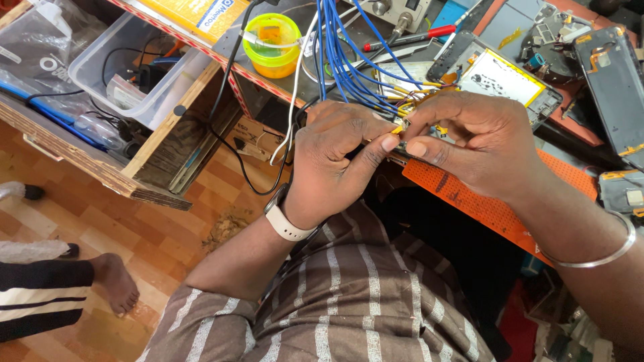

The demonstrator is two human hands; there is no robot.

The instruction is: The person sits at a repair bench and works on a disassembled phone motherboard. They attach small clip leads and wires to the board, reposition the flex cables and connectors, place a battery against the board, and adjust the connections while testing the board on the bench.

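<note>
Fingertips of left hand (335, 157) and right hand (479, 144) pinch a small dark connector (400, 146), long axis level; blue wires (335, 53) fan upward, opened phone (500, 77) behind.

**Colours on the bench**

The wires (335, 47) are blue, with yellow tips. The cup (272, 43) is bright yellow-green. The mat (469, 194) is orange (with tiny dots all over). The shirt (349, 302) is brown with white stripes. The watch strap (285, 224) is white. The bangle (607, 255) is silver. The floor (168, 234) has orange-brown tiles.
</note>
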